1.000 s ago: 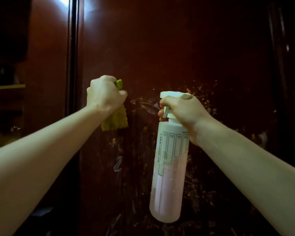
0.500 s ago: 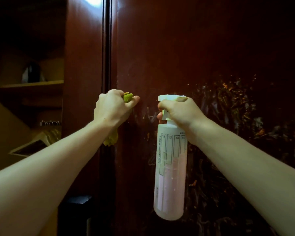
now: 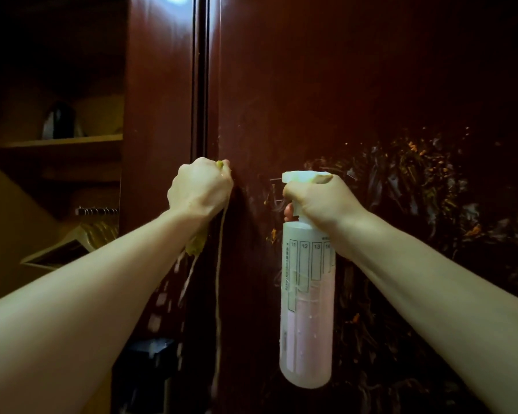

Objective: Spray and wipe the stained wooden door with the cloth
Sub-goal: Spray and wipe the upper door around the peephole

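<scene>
The left hand (image 3: pixel 200 186) is clenched into a tight fist around a yellow-green cloth (image 3: pixel 195 245), pressed against the left edge of the dark red wooden door (image 3: pixel 311 85). Only two bits of the cloth show: a small tuft above the knuckles at 12 o'clock of the fist, and a crumpled wad hanging under the wrist at 6 o'clock. Thin streams of liquid (image 3: pixel 219 288) run down from the fist and from the hanging wad, along the door's edge toward the bottom of the view.

At 3 o'clock from the left hand, and apart from it, the right hand (image 3: pixel 320 198) grips the neck of a spray bottle (image 3: pixel 307 309), the forefinger hooked round the front of the white spray head (image 3: pixel 302 176) with the other fingers below it. The bottle hangs upright, translucent, with pale pink fluid in its lower part and a printed scale of numbered columns near its shoulder. Its nozzle points to 9 o'clock, toward the left hand.

The stains (image 3: pixel 416 186) lie on the door at 3 o'clock from the bottle: a wide patch of orange flecks and pale smears, spreading down toward 5 o'clock. A few scratch-like marks sit between the two hands.

At 9 o'clock of the door, past a dark vertical gap, stands another red-brown panel (image 3: pixel 159 115), and beyond it a dim recess with a shelf (image 3: pixel 57 141) carrying a dark object too shadowed to make out.
</scene>
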A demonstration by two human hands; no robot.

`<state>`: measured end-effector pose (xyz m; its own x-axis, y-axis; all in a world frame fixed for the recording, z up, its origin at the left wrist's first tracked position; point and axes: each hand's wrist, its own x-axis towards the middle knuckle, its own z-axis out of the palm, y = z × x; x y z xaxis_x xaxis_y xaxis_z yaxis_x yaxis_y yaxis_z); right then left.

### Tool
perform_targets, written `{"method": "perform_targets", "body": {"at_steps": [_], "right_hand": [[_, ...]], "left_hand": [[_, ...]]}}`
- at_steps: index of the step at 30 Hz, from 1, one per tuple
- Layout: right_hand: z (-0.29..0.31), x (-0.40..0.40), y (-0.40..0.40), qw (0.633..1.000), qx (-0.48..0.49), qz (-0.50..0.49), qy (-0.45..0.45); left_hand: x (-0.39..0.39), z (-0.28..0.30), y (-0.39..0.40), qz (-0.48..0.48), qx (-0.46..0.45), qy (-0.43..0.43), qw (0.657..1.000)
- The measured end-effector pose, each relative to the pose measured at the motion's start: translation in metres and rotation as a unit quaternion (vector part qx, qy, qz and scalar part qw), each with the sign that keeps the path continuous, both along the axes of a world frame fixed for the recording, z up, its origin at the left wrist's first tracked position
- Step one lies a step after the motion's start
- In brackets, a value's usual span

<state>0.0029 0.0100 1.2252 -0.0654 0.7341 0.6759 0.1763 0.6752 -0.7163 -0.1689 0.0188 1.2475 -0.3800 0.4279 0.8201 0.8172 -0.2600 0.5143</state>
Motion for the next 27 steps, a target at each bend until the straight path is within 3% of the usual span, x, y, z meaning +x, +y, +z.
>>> {"method": "perform_targets", "body": {"at_steps": [8,18,24,27], "right_hand": [[-0.004,0.001,0.007,0.998,-0.034,0.027,0.036],[-0.004,0.007,0.003,1.0,-0.016,-0.011,0.016],[-0.007,0.016,0.001,0.998,-0.037,0.011,0.04],[-0.007,0.019,-0.001,0.998,-0.038,0.019,0.044]], "left_hand": [[-0.011,0.002,0.006,0.012,-0.024,0.02,0.999],[-0.011,-0.005,-0.003,0.004,-0.039,0.03,0.999],[-0.009,-0.004,-0.004,-0.046,0.053,-0.006,0.998],[-0.008,0.0,0.003,-0.023,0.11,0.043,0.993]]}}
